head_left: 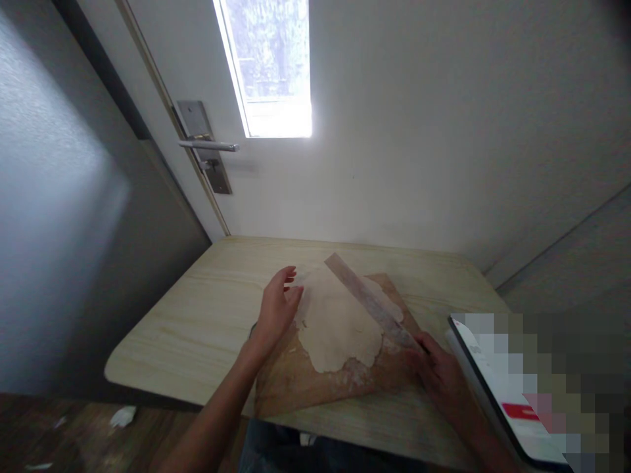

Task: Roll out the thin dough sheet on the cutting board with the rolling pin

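A flat sheet of pale rolled dough [340,322] lies on a brown wooden board [296,381] on the light wood table [197,309]. A long wooden rolling pin [367,299] lies diagonally across the dough's right side. My left hand [279,309] rests at the dough's left edge, fingers stretched out and touching it. Over the near end of the rolling pin my right hand [441,371] is closed on it at the board's right corner.
A tablet or phone with a white and red screen [507,394] sits at the table's right edge. Behind the table is a white door with a metal lever handle [210,146] and a narrow window [271,66]. Scraps lie on the dark floor [123,415].
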Tool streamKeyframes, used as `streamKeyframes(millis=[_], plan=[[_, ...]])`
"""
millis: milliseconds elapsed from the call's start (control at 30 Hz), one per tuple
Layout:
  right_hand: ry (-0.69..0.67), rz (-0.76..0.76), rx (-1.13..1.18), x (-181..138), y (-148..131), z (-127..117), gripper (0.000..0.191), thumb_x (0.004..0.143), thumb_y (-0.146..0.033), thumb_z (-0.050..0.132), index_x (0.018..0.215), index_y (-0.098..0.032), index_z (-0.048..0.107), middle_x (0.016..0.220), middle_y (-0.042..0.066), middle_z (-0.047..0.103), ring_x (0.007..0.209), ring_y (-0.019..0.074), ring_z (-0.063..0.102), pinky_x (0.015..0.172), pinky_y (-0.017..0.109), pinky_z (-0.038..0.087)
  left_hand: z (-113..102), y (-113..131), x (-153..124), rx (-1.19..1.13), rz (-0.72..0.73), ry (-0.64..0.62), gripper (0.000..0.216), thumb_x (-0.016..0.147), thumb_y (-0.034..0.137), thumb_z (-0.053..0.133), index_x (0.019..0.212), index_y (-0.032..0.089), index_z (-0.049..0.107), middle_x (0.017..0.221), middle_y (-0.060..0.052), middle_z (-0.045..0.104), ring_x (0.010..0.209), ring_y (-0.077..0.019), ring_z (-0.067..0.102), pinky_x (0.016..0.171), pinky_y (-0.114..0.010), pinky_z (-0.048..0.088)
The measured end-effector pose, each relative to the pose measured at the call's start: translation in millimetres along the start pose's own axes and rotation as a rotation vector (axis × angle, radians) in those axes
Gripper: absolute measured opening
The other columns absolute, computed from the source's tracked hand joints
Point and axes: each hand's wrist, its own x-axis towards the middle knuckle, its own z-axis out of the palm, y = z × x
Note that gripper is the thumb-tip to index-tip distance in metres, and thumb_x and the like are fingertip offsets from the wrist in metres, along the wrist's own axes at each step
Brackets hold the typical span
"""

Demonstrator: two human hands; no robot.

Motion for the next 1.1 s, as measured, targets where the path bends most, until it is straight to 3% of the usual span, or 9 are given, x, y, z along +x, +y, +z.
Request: streamKeyframes(millis=[133,267,467,667,900,1100], plan=[[-0.236,-0.022,-0.075,16,-6,-11,0.043,0.078,-0.057,0.04,0.085,-0.02,0.061,0.076,0.004,0.069,0.068,0.0208,0.062,0.058,0.028,0.045,-14,21,-2,0.046,0.124,-0.012,0.022,0.082,0.024,0.045,0.098,0.012,0.055,0.097,-0.01,0.062,0.087,-0.018,0.058,0.079,-0.034,0.048],[-0.342,-0.051,-0.288,25,-16,-16,0.039,0.077,-0.057,0.044,0.081,-0.023,0.062,0.073,0.002,0.068,0.067,0.0218,0.062,0.06,0.03,0.042,-11,27,-5,0.194,0.185,-0.195,0.019,0.085,0.025,0.041,0.09,0.015,0.057,0.091,-0.008,0.064,0.086,-0.0187,0.058,0.081,-0.034,0.046],[-0.229,-0.064,-0.459,24,-20,-9,0.039,0.085,-0.05,0.031,0.075,-0.024,0.058,0.068,0.002,0.065,0.063,0.0201,0.061,0.054,0.027,0.037,12,17,-10,0.43,0.259,-0.426,0.024,0.079,0.014,0.045,0.1,0.014,0.056,0.104,-0.011,0.06,0.098,-0.0225,0.055,0.087,-0.036,0.043],[-0.058,-0.056,-0.622,36,-12,1,0.044,0.086,-0.045,0.024,0.072,-0.023,0.059,0.063,0.006,0.065,0.061,0.0221,0.062,0.052,0.028,0.035,33,11,16,0.525,0.256,-0.529,0.034,0.075,0.01,0.045,0.108,0.013,0.052,0.112,-0.013,0.056,0.104,-0.0229,0.052,0.091,-0.036,0.041],[-0.031,0.098,-0.513,25,-6,-14,0.058,0.081,-0.059,0.021,0.051,-0.024,0.055,0.053,0.008,0.063,0.052,0.0234,0.06,0.049,0.032,0.037,37,10,24,0.538,0.293,-0.562,0.025,0.079,0.014,0.044,0.102,0.012,0.054,0.11,-0.013,0.057,0.104,-0.0227,0.052,0.09,-0.035,0.041],[-0.005,0.23,-0.431,-3,-4,-18,0.058,0.08,-0.064,0.023,0.057,-0.026,0.06,0.059,0.007,0.067,0.053,0.0231,0.061,0.051,0.033,0.043,43,18,18,0.516,0.349,-0.642,0.02,0.082,0.02,0.044,0.097,0.014,0.056,0.113,-0.014,0.056,0.108,-0.0237,0.052,0.094,-0.037,0.039]])
